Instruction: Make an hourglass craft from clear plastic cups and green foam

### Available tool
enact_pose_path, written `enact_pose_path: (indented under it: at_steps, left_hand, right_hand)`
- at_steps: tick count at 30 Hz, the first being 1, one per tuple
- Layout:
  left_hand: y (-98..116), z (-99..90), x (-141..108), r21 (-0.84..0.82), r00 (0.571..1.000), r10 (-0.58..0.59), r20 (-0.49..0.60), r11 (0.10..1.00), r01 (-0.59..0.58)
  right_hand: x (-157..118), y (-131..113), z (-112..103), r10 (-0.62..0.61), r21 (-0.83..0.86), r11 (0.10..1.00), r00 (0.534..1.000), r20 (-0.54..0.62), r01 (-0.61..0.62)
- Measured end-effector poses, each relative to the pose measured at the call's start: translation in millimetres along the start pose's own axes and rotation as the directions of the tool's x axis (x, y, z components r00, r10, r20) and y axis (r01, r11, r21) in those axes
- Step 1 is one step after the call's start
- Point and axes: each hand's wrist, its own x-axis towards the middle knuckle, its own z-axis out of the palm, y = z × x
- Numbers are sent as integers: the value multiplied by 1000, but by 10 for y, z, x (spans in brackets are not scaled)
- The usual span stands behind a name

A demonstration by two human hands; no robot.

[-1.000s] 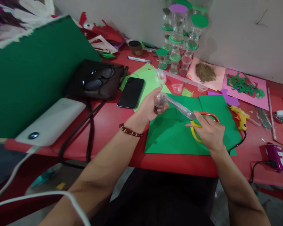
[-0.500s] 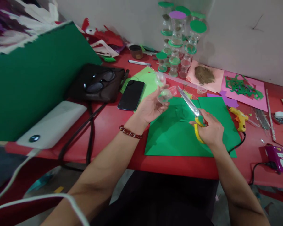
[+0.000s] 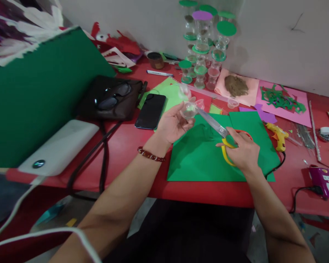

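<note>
My left hand (image 3: 174, 124) is closed round a small clear plastic cup (image 3: 188, 110), tilted toward the right. In my right hand (image 3: 243, 149) is a pair of scissors (image 3: 212, 122) with yellow handles, my fingers through the loops. The scissor tips meet the cup's rim; whether they are inside it I cannot tell. Below both hands lies green card (image 3: 205, 160). Another clear cup (image 3: 185, 91) shows just behind my left hand, and a pinkish clear one (image 3: 200, 105) beside the tips.
Stacked clear cups with green lids (image 3: 200, 69) stand by the wall. Brown powder (image 3: 236, 86) and green paper scraps (image 3: 281, 100) lie on pink sheets. A yellow glue gun (image 3: 279, 136) is at right; a phone (image 3: 150, 111), black bag (image 3: 112, 98) and white power bank (image 3: 60, 146) at left.
The scissors have moved left and slightly down, so their tips now reach the cup, and their blades look closer together. My left hand keeps hold of the cup.
</note>
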Motion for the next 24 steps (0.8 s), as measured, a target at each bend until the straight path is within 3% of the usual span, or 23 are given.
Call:
enact_pose_path:
  at_steps: [7, 17, 24]
  left_hand:
    - [-14, -44, 27, 40, 998, 58, -1, 997, -58]
    - [-119, -90, 83, 250, 997, 70, -21, 966, -63]
    - [-135, -98, 100, 241, 998, -33, -51, 969, 44]
  right_hand:
    - [-15, 25, -18, -40, -102, 994, 999, 2, 40]
    - [-32, 61, -31, -124, -120, 986, 991, -39, 119]
    - [-51, 58, -33, -129, -108, 986, 992, 3, 128]
